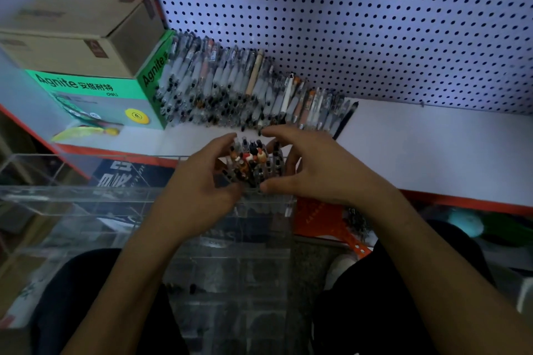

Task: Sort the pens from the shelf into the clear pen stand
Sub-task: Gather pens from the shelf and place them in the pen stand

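A long pile of pens [230, 83] lies on the white shelf [432, 147] against the pegboard. In front of the shelf edge stands the clear pen stand [86, 199], with several compartments. A bunch of pens [251, 161] stands upright in its right-hand compartment, tops up. My left hand [199, 190] curls around the bunch from the left, thumb and fingers touching it. My right hand [305, 167] cups it from the right, index finger arched over the tops and thumb low at the front. The lower pen barrels are hidden by my hands.
A green Agnite box [95, 98] with brown cartons [75, 32] stacked on it stands at the shelf's left, touching the pen pile. An orange item [326, 222] lies below the shelf edge on the right. My dark-clothed knees fill the bottom.
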### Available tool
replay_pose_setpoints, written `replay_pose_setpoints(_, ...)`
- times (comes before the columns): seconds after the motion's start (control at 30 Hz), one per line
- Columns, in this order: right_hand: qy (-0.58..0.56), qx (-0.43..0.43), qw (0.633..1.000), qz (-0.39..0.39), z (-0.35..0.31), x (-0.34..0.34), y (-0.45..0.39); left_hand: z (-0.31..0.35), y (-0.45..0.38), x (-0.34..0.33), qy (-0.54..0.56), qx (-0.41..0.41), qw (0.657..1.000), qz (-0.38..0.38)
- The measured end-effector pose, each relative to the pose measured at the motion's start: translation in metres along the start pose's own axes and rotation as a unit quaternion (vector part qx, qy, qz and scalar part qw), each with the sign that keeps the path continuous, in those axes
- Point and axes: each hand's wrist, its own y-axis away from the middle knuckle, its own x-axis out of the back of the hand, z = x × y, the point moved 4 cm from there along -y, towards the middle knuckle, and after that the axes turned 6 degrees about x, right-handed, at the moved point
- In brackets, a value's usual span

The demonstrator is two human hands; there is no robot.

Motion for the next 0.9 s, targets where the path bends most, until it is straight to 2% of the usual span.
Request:
replay_pose_setpoints(0.23,0.022,0.010,0.999,0.026,-0.005,-0.002,-0.005,0.002,-0.008,-0.001,0.049,-0.031,0.998,-0.003)
replay_pose_setpoints(0.47,-0.062,0.015,0.994,0.088,-0.005,0.004,0.002,0.006,-0.008,0.004,0.103,-0.048,0.993,0.027)
replay_pose_setpoints(0.63,-0.047,-0.011,0.999,-0.009,-0.003,0.001,-0.001,-0.009,-0.009,0.002,0.051,-0.052,0.997,-0.019)
replay_pose_setpoints(0.73,-0.047,-0.019,0.999,-0.010,0.000,0.010,0.001,-0.015,-0.007,0.008,0.086,-0.060,0.994,-0.024)
replay_pose_setpoints(0.8,-0.050,-0.032,0.998,-0.007,0.004,0.015,0.005,-0.015,-0.006,0.011,0.098,-0.070,0.993,-0.008)
replay_pose_setpoints(0.9,-0.077,-0.043,0.996,0.002,0.008,0.024,0.011,-0.010,-0.005,0.017,0.106,-0.096,0.988,0.064)
